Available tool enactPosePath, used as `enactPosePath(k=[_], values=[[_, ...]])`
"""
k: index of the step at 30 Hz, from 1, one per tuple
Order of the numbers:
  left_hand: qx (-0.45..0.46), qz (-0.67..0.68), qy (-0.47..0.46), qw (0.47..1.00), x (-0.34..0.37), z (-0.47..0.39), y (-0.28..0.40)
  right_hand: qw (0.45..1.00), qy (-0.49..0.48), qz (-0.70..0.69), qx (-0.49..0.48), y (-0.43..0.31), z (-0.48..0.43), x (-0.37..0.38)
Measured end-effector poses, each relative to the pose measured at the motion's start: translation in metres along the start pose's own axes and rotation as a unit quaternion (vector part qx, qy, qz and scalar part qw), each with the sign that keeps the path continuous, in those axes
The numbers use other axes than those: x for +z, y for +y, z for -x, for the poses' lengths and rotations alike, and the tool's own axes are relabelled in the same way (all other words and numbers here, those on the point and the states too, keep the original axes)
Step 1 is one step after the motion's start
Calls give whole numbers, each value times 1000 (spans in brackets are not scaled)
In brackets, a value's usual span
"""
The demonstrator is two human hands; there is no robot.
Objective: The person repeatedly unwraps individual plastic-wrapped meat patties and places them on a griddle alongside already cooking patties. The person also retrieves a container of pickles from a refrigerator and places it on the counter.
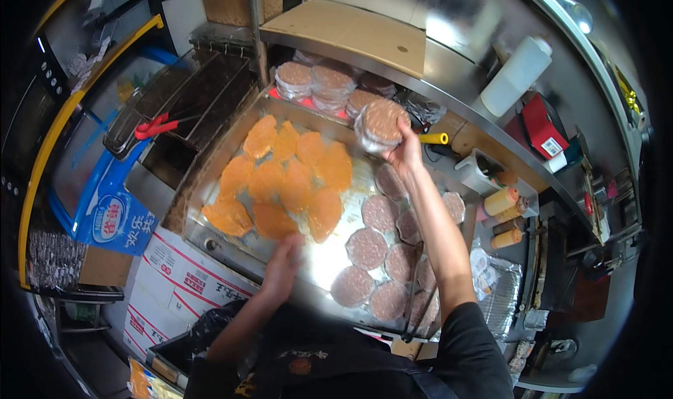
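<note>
My right hand [405,149] grips a stack of round meat patties [385,121] wrapped in clear plastic, held above the far side of the flat metal griddle [315,252]. Several pale pinkish patties [379,213] lie on the griddle's right half, below my right forearm. Flat orange-coated meat fillets [295,186] cover the left half. At the lowest fillets, near the griddle's front, is my left hand [286,262], blurred; whether it touches one is unclear, and nothing shows in its fingers. Black-handled tongs [415,304] appear to rest over the patties at the front right.
More wrapped patty stacks [330,83] stand behind the griddle under a metal shelf [457,89]. Wire fryer baskets [210,89] and red-handled tongs [155,127] sit left. Sauce bottles [502,202] and a foil tray [502,299] lie right. A printed carton [184,288] is at front left.
</note>
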State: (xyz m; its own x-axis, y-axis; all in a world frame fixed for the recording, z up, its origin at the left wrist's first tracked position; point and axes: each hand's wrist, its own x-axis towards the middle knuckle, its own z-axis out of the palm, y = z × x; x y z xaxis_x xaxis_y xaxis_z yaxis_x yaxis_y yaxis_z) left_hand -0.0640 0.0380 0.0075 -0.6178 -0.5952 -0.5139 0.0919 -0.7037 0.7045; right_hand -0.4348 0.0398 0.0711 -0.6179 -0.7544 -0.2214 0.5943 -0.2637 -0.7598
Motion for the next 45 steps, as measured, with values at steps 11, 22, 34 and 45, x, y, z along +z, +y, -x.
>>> enactPosePath(k=[11, 22, 34, 45], values=[[-63, 115, 16, 991, -95, 30, -20, 813, 153, 561, -24, -11, -139, 20], [-139, -10, -52, 989, 5, 17, -21, 792, 303, 380, -370, 2, 207, -203], [-173, -118, -116, 971, 98, 66, -59, 745, 612, 225, -139, 23, 394, -585], [-184, -128, -59, 973, 99, 94, -73, 763, 589, 245, -108, 26, 372, -634]])
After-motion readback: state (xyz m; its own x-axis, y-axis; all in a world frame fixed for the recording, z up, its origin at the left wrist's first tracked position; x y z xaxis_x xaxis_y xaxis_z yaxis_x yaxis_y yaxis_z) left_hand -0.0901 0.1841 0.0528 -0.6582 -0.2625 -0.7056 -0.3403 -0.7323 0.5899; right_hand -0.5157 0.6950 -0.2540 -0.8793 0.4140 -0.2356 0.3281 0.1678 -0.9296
